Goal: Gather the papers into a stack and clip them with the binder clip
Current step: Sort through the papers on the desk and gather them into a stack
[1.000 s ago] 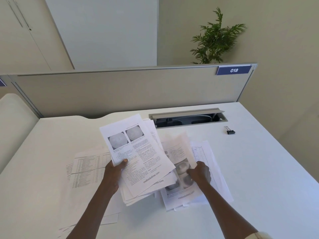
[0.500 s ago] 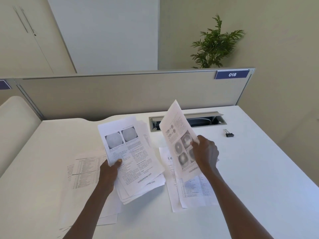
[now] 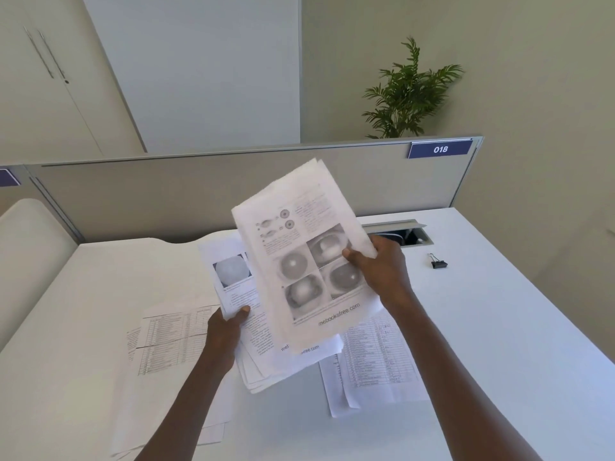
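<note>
My left hand [image 3: 226, 327] grips a loose stack of printed papers [image 3: 233, 277] by its lower left edge, above the white desk. My right hand [image 3: 379, 271] pinches a few sheets showing eye photographs [image 3: 306, 261] at their right edge, raised and overlapping the front of the left stack. More sheets with tables lie flat on the desk at the left [image 3: 166, 341] and at the right [image 3: 376, 357]. A small black binder clip [image 3: 437, 262] rests on the desk to the right of my right hand, apart from all papers.
A grey partition [image 3: 166, 197] with a blue "018" tag [image 3: 440, 149] closes the desk's far side. An open cable tray [image 3: 412, 232] sits by it. The white desk [image 3: 499, 327] slopes away at the right edge. A plant stands behind the partition.
My right hand lifted sheets off the desk and carried them left and up, over the stack in my left hand. The table sheets beneath are now uncovered.
</note>
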Demonstrator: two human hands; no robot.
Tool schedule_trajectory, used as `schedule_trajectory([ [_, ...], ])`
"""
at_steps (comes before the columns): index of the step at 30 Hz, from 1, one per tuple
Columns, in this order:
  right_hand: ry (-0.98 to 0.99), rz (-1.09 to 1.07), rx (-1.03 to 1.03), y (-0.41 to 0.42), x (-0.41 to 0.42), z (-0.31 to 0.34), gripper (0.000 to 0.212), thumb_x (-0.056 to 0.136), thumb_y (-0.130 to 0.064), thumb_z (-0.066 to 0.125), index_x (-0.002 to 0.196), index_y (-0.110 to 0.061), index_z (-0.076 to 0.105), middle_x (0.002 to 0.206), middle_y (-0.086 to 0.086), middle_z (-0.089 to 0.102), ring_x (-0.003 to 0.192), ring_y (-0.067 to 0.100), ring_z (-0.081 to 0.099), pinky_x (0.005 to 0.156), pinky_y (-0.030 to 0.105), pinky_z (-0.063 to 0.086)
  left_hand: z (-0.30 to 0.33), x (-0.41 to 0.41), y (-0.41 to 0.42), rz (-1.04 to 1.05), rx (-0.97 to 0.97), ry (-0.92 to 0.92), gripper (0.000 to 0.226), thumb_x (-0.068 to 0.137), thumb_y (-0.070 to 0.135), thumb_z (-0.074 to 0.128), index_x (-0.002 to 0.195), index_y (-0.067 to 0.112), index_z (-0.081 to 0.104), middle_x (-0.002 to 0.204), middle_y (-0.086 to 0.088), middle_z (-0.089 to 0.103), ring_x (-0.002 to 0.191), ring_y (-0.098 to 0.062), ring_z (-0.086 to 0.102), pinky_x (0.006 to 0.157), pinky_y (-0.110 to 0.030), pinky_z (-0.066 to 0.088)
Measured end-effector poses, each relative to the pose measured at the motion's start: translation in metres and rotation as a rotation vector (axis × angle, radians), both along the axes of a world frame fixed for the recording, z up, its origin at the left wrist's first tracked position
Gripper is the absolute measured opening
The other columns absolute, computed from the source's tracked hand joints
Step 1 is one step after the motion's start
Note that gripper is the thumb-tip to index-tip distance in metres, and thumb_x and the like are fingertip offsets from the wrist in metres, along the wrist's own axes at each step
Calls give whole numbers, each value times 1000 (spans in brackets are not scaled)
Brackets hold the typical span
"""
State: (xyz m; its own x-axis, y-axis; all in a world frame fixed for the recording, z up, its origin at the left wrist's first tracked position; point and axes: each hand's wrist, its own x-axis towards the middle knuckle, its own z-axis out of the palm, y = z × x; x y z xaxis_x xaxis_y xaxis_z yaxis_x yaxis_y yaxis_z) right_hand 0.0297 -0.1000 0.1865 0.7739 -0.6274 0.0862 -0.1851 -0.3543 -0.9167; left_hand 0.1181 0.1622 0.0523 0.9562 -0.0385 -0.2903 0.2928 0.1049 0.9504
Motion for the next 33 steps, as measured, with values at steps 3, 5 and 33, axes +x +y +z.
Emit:
schedule_trajectory([
  [3, 67, 36, 130, 4, 5, -22, 26, 75, -27, 83, 90, -11, 68, 86, 4, 73, 79, 23, 70, 72, 37, 55, 10, -6, -5, -73, -17, 17, 17, 85, 6, 70, 100, 13, 70, 94, -8, 74, 81, -23, 69, 71, -32, 52],
  [5, 113, 40, 125, 9, 6, -38, 28, 77, -27, 82, 93, -9, 69, 88, 4, 73, 82, 24, 71, 70, 35, 56, 17, -10, -7, -140, -7, 16, 28, 73, 13, 74, 101, 11, 71, 94, -10, 76, 81, -23, 71, 68, -34, 54],
  [33, 168, 91, 174, 28, 10, -101, 29, 75, -20, 82, 95, -7, 66, 90, 3, 74, 83, 20, 70, 71, 35, 56, 14, -10, -6, -243, -167, -7, 30, 90, 5, 64, 119, 11, 68, 112, -9, 75, 102, -26, 72, 78, -35, 57],
])
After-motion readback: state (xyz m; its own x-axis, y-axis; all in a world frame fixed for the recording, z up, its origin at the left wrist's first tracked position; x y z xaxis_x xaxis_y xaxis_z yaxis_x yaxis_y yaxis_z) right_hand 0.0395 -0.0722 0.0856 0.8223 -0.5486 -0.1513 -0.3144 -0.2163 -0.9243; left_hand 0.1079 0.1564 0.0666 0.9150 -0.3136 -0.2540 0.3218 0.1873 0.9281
